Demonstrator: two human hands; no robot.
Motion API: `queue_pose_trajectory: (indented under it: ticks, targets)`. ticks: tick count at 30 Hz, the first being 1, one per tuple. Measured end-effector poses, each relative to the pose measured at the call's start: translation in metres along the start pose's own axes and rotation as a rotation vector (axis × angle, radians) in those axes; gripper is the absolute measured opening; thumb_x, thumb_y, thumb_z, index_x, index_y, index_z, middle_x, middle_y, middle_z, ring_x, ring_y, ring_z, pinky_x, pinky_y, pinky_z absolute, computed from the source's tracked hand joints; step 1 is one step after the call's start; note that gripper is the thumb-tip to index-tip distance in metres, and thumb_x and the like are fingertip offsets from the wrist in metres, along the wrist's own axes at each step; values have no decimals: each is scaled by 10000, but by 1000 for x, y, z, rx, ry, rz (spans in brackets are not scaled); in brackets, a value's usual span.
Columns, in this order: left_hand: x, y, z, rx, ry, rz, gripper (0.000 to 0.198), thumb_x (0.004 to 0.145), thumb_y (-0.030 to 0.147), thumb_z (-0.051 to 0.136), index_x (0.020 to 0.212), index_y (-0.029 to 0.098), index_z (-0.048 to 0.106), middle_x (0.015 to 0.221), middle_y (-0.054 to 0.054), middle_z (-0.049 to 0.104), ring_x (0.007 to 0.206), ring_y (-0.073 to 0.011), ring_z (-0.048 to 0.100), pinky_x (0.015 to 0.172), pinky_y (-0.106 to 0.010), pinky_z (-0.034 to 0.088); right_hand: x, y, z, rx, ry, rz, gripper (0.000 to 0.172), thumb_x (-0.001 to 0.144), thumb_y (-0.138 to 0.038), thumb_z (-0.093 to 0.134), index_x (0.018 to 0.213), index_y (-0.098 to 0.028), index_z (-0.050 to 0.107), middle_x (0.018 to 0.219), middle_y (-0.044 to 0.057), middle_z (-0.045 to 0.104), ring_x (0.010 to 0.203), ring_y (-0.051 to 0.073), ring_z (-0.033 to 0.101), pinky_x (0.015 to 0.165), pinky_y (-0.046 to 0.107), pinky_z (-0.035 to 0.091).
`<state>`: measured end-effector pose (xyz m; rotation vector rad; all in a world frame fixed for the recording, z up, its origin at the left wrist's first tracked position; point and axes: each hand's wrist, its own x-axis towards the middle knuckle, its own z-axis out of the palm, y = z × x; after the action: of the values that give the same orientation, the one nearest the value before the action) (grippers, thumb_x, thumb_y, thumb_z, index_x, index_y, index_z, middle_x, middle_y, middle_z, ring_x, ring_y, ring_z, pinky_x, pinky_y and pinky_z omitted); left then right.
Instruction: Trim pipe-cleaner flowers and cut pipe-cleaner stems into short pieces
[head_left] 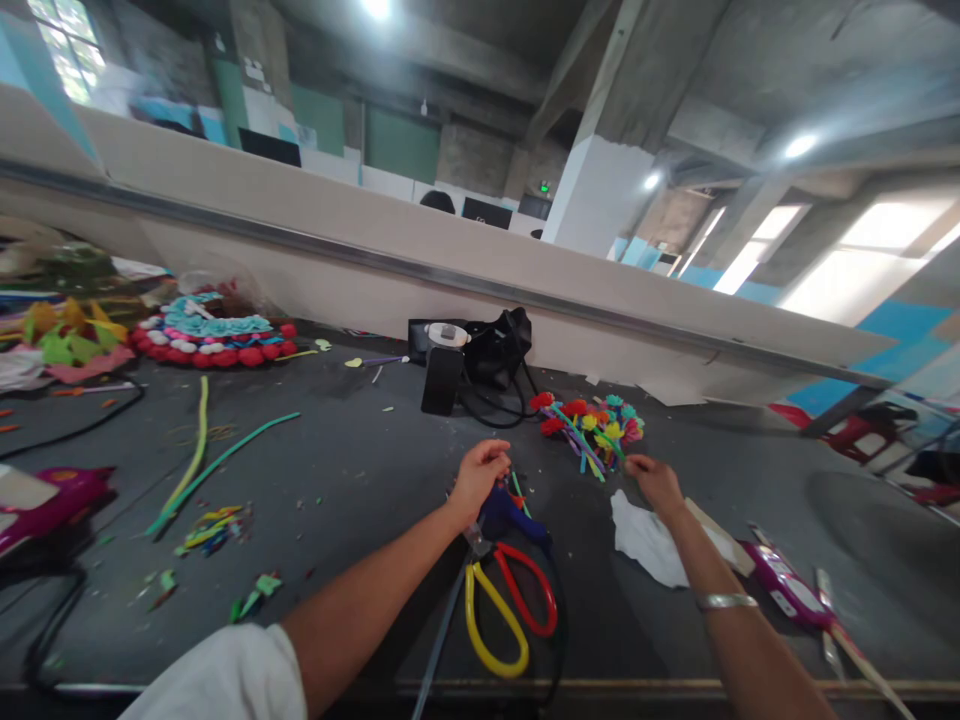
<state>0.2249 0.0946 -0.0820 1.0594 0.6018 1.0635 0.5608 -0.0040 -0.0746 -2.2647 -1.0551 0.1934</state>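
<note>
My left hand (477,476) is curled, its fingers closed near the top of a blue glue gun (510,515) on the dark table; what it pinches is too small to make out. My right hand (654,480) pinches a thin green stem at the edge of a bunch of small paper flowers (589,418) in red, yellow, teal and pink. Scissors with yellow and red handles (510,605) lie just below the glue gun. A white cloth (645,540) lies under my right wrist, which wears a metal bangle.
A black bag and a black stand with a white device (446,370) sit against the beige partition. A wreath of red, white and teal flowers (214,335) lies at the left. Green and yellow stems (202,465), paper scraps, a purple object (52,500) and a pink packet (787,585) lie around.
</note>
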Motion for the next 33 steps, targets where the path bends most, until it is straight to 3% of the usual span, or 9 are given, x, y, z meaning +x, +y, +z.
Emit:
queue_pose_trajectory:
  ticks: [6, 10, 14, 19, 26, 33]
  targets:
    - [2, -1, 0, 59, 6, 37, 258, 635, 231, 667, 877, 143, 687, 657, 4, 627, 551, -105, 546, 551, -228, 426, -12, -14, 1, 291, 135, -114, 276, 931, -355, 601, 1107, -142, 616, 1075, 48, 642, 888, 187, 646, 757, 357, 555]
    - [-3, 6, 1, 141, 57, 149, 211, 672, 218, 629, 861, 156, 699, 646, 8, 607, 563, -111, 521, 563, -234, 411, -27, -35, 6, 399, 171, -199, 278, 924, -391, 602, 1022, -133, 640, 971, 30, 666, 830, 171, 652, 751, 352, 544]
    - [-13, 22, 3, 244, 110, 331, 144, 710, 178, 610, 798, 193, 724, 697, 10, 593, 659, -117, 506, 637, -232, 391, -47, -59, 6, 461, 210, -282, 368, 833, -491, 648, 962, -148, 689, 913, 42, 703, 839, 192, 646, 776, 336, 506]
    - [-18, 37, 5, 306, 148, 428, 139, 749, 178, 581, 774, 195, 716, 586, 41, 502, 544, -101, 405, 546, -228, 318, -71, -89, 2, 504, 265, -307, 395, 715, -514, 688, 895, -165, 732, 856, 51, 721, 812, 217, 632, 750, 313, 473]
    - [0, 45, -9, 272, 268, 432, 129, 727, 186, 577, 773, 189, 697, 516, 72, 373, 495, -89, 328, 501, -217, 267, -101, -118, 7, 687, 229, -326, 350, 717, -487, 709, 892, -184, 704, 845, 39, 711, 812, 204, 631, 758, 307, 483]
    - [19, 46, -28, 160, 414, 350, 139, 673, 157, 555, 745, 185, 670, 481, 82, 333, 447, -70, 274, 436, -198, 213, -124, -136, 22, 919, 63, -345, 291, 785, -477, 688, 891, -206, 676, 836, 28, 665, 806, 189, 596, 761, 309, 471]
